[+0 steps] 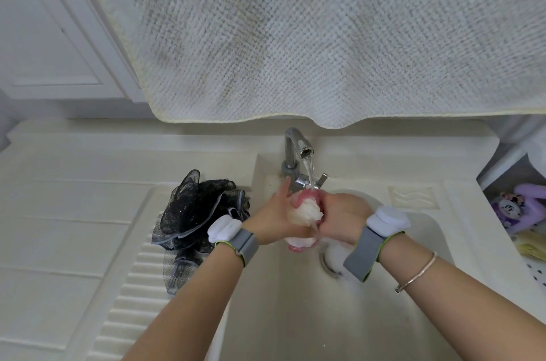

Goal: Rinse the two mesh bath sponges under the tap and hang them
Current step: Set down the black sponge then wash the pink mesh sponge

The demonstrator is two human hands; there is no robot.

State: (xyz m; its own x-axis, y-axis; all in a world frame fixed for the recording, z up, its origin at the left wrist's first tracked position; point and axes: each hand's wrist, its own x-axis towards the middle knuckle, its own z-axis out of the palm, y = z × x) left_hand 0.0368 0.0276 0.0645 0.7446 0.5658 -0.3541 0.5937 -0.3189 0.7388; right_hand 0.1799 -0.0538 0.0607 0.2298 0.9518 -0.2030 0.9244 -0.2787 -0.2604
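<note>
Left hand [273, 217] and right hand [339, 217] both grip the pink-and-white mesh sponge [304, 213], squeezing it between them under the running tap [297, 150], over the sink [295, 316].

Risks, as judged:
- Water deflecting off the compressed mesh could splash the counter.
- The wet sponge could slip into the basin if the grip loosens.
- The black mesh sponge [192, 215], lying unrinsed on the ribbed drainboard [133, 301] just beside the left wrist, could be knocked off.

Count, head view: 2 sponges, 1 tap, 1 hanging towel [325, 35], 2 wristbands, 1 bracelet.
</note>
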